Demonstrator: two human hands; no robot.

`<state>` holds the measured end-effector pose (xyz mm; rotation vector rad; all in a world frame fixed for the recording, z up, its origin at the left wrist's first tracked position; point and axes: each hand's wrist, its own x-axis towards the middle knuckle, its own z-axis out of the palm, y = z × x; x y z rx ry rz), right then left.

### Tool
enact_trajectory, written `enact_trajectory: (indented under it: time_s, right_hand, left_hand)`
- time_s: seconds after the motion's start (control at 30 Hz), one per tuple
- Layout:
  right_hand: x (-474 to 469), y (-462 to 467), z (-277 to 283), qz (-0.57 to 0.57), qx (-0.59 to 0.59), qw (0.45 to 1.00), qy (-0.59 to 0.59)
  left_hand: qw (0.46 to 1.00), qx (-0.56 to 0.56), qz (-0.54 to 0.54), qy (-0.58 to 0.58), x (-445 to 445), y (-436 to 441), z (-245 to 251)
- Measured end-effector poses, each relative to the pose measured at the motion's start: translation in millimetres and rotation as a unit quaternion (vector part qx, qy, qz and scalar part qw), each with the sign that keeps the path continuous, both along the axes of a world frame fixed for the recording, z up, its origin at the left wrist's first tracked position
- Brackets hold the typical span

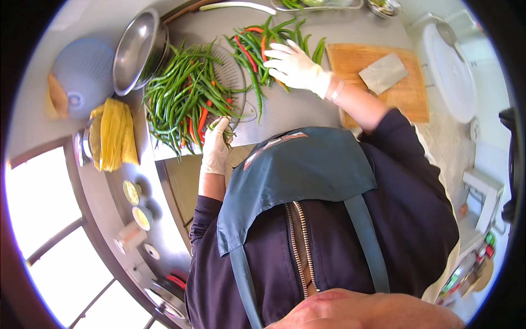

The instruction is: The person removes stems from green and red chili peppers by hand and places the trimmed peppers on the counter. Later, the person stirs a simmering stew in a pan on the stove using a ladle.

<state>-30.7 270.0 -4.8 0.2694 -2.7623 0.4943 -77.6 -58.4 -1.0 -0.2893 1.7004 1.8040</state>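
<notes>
My left hand [215,150], in a white glove, is closed around a small bunch of pale green stems [226,135]. It is at the near edge of a large heap of long green chili peppers [181,94], mixed with a few red and orange ones. Over a smaller pile of chili peppers [245,53] reaches my right hand [298,68], also gloved, its fingers spread. Whether its fingertips touch the peppers I cannot tell. Part of a round wire rack [230,78] shows under the large heap.
To the right, a cleaver [384,73] lies on a wooden cutting board [417,98]. Steel bowls [137,51] stand at the left, near a blue colander [84,70] and a yellow cloth [113,135]. A metal tray [328,5] and a small steel bowl [384,7] sit at the back.
</notes>
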Motion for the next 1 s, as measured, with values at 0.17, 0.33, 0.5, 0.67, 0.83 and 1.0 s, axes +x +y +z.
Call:
enact_trajectory:
  time_s: [0.17,0.33,0.5,0.67,0.83,1.0]
  right_hand:
    - [152,20,16,-0.220,-0.203,0.952,0.063]
    - [284,28,-6,-0.484,-0.444,0.753,0.043]
    - [383,34,-26,-0.538,-0.438,0.713,0.104]
    - [461,86,-48,-0.569,-0.482,0.659,0.102]
    - [559,130,-47,-0.636,-0.414,0.648,0.072]
    - [636,132,-54,-0.697,-0.453,0.545,0.107]
  left_hand:
    - [0.994,0.065,-0.071,-0.058,-35,41,-5]
    - [0.973,0.107,-0.184,-0.093,-34,128,10]
    - [0.921,0.137,-0.359,-0.070,33,268,40]
    - [0.877,0.115,-0.467,-0.015,147,436,47]
    - [0.812,0.060,-0.579,0.042,273,592,10]
    - [0.778,0.017,-0.618,0.111,361,700,-64]
